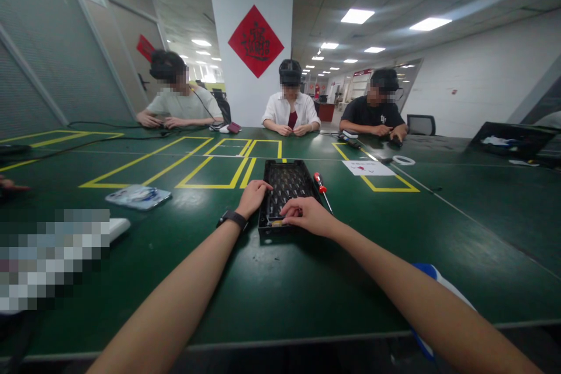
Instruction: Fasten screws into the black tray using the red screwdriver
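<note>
A black plastic case (pixel 288 178) lies lengthwise on the table in front of me. Rows of small pale tips fill its recessed inside; their kind is too small to tell. My left hand (pixel 254 197), with a dark watch on the wrist, curls its fingers over the case's left rim. Over the near right part of the case, my right hand (pixel 309 215) has its thumb and fingers closed together, beside a small yellowish patch (pixel 277 223). Whatever they pinch is hidden. Just right of the case lies a screwdriver (pixel 321 182) with a red handle.
Yellow tape lines mark the green table (pixel 210 269). A printed pouch (pixel 138 196) lies left, near a blurred white object (pixel 56 257). Paper (pixel 368 168) and a white ring (pixel 404 160) lie right. A blue-white object (pixel 442 283) is under my right forearm. Three people sit opposite.
</note>
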### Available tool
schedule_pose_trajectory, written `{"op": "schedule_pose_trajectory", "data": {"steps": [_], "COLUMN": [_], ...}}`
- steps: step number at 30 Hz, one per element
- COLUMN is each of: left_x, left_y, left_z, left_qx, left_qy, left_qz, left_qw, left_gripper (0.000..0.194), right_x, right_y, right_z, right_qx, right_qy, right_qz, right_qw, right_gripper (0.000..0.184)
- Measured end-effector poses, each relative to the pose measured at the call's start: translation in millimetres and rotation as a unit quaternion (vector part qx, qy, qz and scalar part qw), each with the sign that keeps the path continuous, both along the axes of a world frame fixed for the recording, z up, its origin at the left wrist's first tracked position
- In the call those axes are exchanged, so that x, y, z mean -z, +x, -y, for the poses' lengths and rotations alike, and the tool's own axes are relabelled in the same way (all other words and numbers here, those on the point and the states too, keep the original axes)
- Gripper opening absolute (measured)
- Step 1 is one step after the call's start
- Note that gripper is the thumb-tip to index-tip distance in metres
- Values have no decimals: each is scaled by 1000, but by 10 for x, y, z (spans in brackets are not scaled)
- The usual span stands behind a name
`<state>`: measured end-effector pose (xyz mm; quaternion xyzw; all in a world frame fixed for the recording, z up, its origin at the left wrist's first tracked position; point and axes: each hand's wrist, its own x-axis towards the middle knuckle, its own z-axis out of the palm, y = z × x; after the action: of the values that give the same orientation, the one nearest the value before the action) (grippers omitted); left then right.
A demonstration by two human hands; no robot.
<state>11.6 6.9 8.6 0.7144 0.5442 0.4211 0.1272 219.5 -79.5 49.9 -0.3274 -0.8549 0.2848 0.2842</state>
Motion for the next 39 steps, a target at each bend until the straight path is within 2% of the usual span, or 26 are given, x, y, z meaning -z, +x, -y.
{"op": "schedule_pose_trajectory", "data": {"steps": [39], "left_x": [1], "left_y": [3], "left_z": [-15], "left_qx": [0], "left_qy": [-2], "left_qz": [-10], "left_qw": [1000], "left_gripper": [39], "right_x": [7], "right_y": [6], "right_z": [-5], "right_qx": [24], "right_qy": [13], "right_qz": [32], "right_qw": [999], "right_gripper": [19]}}
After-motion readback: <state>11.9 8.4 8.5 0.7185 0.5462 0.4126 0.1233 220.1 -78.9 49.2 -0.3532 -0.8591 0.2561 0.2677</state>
